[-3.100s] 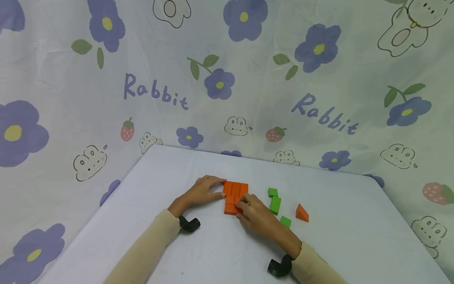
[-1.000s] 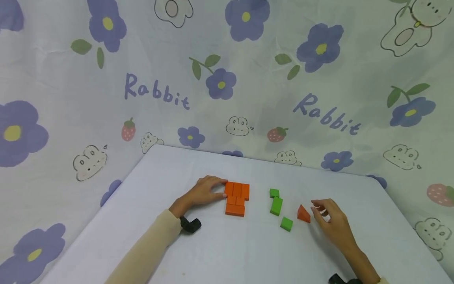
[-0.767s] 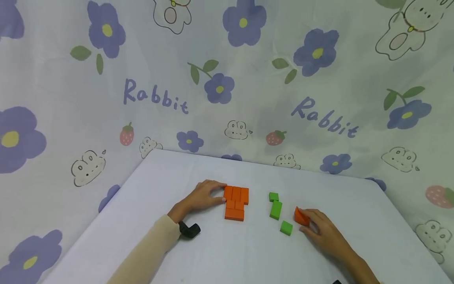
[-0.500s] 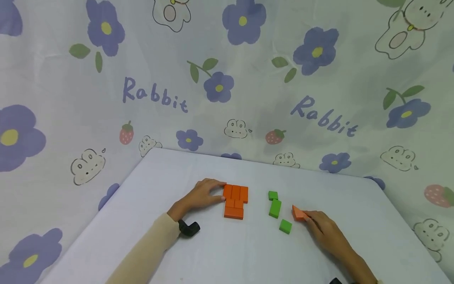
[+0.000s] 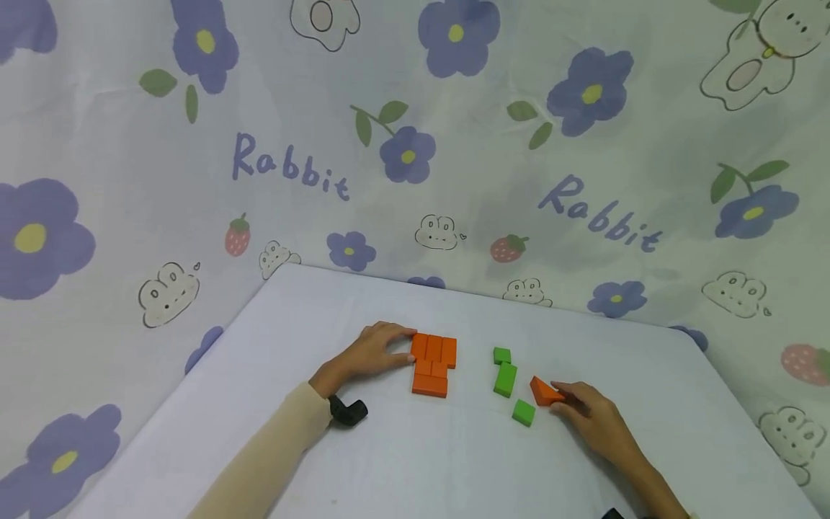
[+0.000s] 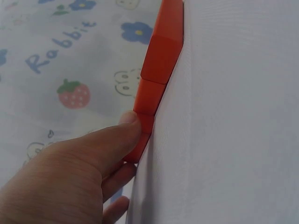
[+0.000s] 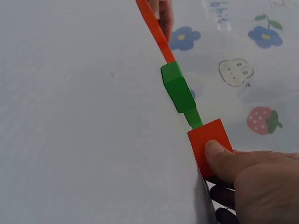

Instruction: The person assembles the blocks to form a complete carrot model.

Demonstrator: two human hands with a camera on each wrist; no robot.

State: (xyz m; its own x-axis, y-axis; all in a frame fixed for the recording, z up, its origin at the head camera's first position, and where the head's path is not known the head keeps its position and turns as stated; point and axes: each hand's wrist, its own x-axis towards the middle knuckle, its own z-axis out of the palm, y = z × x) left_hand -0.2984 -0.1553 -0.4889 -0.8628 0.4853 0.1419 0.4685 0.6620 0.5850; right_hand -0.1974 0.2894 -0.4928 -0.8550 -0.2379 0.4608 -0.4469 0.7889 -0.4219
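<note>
Several orange blocks (image 5: 434, 348) lie flat, fitted edge to edge, left of the table's middle. My left hand (image 5: 369, 352) holds the leftmost upper one, with index fingertip and thumb at its far and near ends. In the left wrist view the thumb (image 6: 128, 122) presses against an orange side face. Farther right, my right hand (image 5: 599, 418) pinches an orange triangular block (image 5: 543, 391) by its right part. The right wrist view shows the thumb on a flat orange face of this triangular block (image 7: 201, 140); the other fingers are partly hidden behind it.
Between the hands lie a small green block (image 5: 502, 355), a longer green block (image 5: 505, 379) touching or nearly touching it, and another green block (image 5: 524, 412) nearer me. The white table (image 5: 389, 461) ends at a patterned cloth backdrop (image 5: 402, 216).
My right hand has left the lower orange blocks, moved right and taken hold of the orange triangular block, which is now turned and shifted slightly left. My left hand has stayed put.
</note>
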